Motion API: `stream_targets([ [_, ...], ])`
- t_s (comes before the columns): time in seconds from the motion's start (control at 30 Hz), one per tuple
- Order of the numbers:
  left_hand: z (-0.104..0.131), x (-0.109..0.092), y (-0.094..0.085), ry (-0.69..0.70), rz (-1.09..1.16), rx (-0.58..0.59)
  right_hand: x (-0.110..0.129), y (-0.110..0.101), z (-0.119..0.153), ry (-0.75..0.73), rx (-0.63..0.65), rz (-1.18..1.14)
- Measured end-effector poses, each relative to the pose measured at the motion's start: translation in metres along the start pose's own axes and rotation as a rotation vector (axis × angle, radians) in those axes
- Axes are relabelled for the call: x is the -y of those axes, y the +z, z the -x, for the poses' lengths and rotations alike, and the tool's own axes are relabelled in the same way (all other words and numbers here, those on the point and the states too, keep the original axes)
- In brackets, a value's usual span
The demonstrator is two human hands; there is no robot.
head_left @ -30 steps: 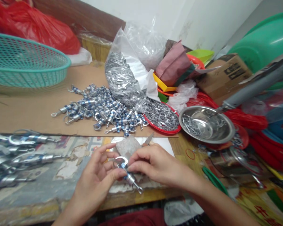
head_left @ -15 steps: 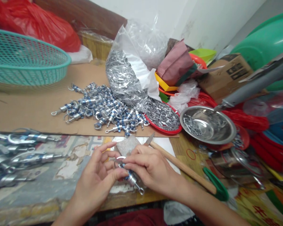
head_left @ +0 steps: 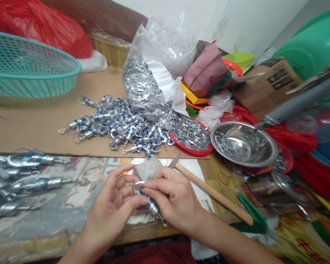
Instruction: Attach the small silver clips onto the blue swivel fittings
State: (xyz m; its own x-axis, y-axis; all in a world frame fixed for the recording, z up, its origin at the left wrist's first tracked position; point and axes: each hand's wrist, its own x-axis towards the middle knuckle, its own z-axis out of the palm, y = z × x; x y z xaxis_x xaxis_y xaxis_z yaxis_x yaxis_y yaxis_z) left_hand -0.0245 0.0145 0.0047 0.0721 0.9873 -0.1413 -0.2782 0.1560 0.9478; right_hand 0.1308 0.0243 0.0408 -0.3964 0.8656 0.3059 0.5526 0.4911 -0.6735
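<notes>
Between the fingers of both hands is a small silver-and-blue metal fitting point(head_left: 151, 207) with a curved hook at its upper end and a ring at its lower right end. My left hand point(head_left: 112, 200) pinches it from the left, thumb on its side and the other fingers curled loosely. My right hand point(head_left: 178, 194) grips near the hook end with thumb and forefinger. Just beyond the fingers sits a grey block point(head_left: 147, 168). A hammer with a wooden handle point(head_left: 214, 194) lies right of my right hand, its metal head partly hidden.
Similar fittings form a pile point(head_left: 118, 123) on cardboard; larger-looking ones point(head_left: 24, 179) lie at left. A red plate point(head_left: 191, 135) holds small metal pieces beside a filled plastic bag point(head_left: 145, 88). A steel bowl point(head_left: 243, 145) stands right. A turquoise basket point(head_left: 30, 69) is back left.
Both hands keep their grip on the fitting, which has turned slightly so its ring end shows more edge-on. The whole view has shifted a little.
</notes>
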Motion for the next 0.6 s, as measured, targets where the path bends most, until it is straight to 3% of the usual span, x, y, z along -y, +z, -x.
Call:
stream_targets([
  [0.17, 0.001, -0.003, 0.003, -0.006, -0.011, -0.011, -0.003, -0.003, 0.001, -0.049, -0.075, -0.031],
  [0.23, 0.002, -0.006, 0.006, -0.013, 0.001, -0.039, -0.011, -0.016, 0.004, -0.003, -0.175, -0.072],
  [0.3, 0.002, -0.008, 0.008, -0.024, 0.012, -0.072, -0.026, -0.033, 0.013, 0.095, -0.265, 0.036],
  [0.37, 0.002, -0.009, 0.008, -0.032, 0.018, -0.07, -0.045, -0.05, 0.026, 0.214, -0.213, 0.273],
  [0.5, 0.0, -0.006, 0.005, -0.04, 0.007, -0.032, -0.072, -0.065, 0.052, 0.368, 0.095, 0.52],
  [0.6, 0.0, -0.005, 0.003, -0.039, 0.002, -0.03, -0.066, -0.066, 0.059, 0.361, 0.019, 0.475],
])
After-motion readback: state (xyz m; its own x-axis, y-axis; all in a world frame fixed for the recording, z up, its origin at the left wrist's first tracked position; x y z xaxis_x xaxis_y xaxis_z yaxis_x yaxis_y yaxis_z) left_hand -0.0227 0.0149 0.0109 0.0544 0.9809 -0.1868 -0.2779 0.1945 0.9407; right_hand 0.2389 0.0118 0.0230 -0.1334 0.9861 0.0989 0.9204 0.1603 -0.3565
